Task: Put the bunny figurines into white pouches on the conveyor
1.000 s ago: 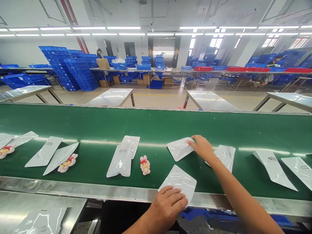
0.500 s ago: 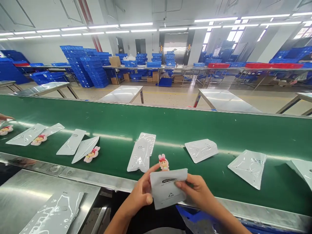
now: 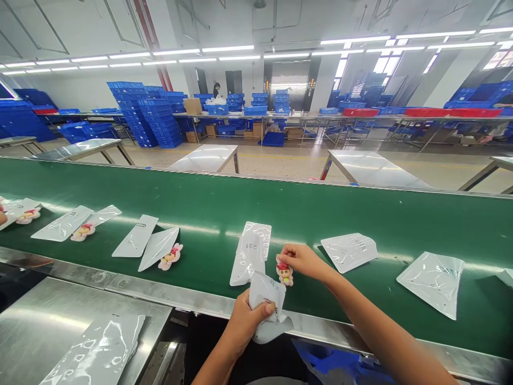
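My left hand (image 3: 245, 322) is closed on a silvery-white plastic pouch (image 3: 266, 299), held bent at the belt's near edge with the thumb across its front. Just right of it, my right hand (image 3: 301, 261) pinches the ears of a small pink bunny-eared figure (image 3: 285, 274), with a red band and a yellow-green patch. Whether the figure is lifted off the belt, I cannot tell. Behind the held pouch, overlapping white pouches (image 3: 250, 251) lie on the green conveyor belt (image 3: 208, 198). Another pouch (image 3: 349, 251) rests beyond my right forearm.
More pouches lie to the right (image 3: 433, 280) and left (image 3: 135, 235), with bunny figures (image 3: 170, 256) beside the left ones. A pouch stack (image 3: 100, 347) sits on a metal table (image 3: 40, 315) at lower left. Part of another person's hand (image 3: 2, 218) shows at the left edge. Blue crates (image 3: 158, 123) stand behind.
My right hand has let go of the pouch and taken hold of the bunny figure. My left hand keeps the pouch, now bent and tilted. The belt items have shifted right in view.
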The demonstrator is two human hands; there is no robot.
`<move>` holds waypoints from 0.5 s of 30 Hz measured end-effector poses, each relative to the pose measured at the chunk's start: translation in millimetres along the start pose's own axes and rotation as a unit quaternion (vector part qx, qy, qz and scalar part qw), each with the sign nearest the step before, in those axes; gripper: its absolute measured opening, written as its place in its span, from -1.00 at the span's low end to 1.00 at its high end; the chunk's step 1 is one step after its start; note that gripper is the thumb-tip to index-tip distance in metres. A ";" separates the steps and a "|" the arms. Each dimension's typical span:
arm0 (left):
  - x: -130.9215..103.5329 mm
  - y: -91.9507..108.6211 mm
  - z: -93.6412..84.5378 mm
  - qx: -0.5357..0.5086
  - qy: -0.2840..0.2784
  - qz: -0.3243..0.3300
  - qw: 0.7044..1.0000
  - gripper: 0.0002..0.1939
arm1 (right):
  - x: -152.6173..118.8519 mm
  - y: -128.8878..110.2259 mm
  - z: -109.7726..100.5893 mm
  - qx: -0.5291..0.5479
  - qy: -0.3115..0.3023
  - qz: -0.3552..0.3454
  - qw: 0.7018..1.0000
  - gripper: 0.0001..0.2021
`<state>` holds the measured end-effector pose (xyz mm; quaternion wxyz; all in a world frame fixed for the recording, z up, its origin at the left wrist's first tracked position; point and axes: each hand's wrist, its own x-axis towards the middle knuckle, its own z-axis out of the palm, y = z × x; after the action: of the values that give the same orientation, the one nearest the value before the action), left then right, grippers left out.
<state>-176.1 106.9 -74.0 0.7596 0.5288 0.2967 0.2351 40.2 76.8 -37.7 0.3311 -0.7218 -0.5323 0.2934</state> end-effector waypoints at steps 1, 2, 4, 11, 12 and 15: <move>-0.7 -0.2 -1.1 0.019 -0.006 0.009 1.000 -0.62 | -6.3 -8.5 -1.2 0.035 0.036 -0.012 0.999 -0.70; -1.7 0.2 -2.0 0.038 -0.012 0.017 0.999 -0.64 | -13.7 -18.1 -2.7 0.077 0.080 -0.023 0.994 -0.69; -3.7 1.9 -3.4 0.076 -0.029 0.031 0.996 -0.67 | -28.7 -38.1 -5.5 0.156 0.155 -0.035 0.975 -0.68; -4.4 6.6 -8.8 0.182 -0.049 0.078 0.979 -0.78 | -53.8 -76.0 9.9 0.141 0.108 -0.023 0.984 -0.71; -3.5 6.9 -9.6 0.187 -0.051 0.079 0.978 -0.78 | -56.0 -78.0 12.3 0.102 0.098 -0.030 0.990 -0.73; -0.9 10.1 -9.7 0.169 -0.079 0.069 0.980 -0.74 | -64.4 -83.8 14.5 -0.035 0.074 -0.112 0.990 -0.76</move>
<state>-183.9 116.1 -66.9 0.6623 0.6858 0.2335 0.1911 -36.0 35.1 24.3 0.3748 -0.6884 -0.5939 0.1811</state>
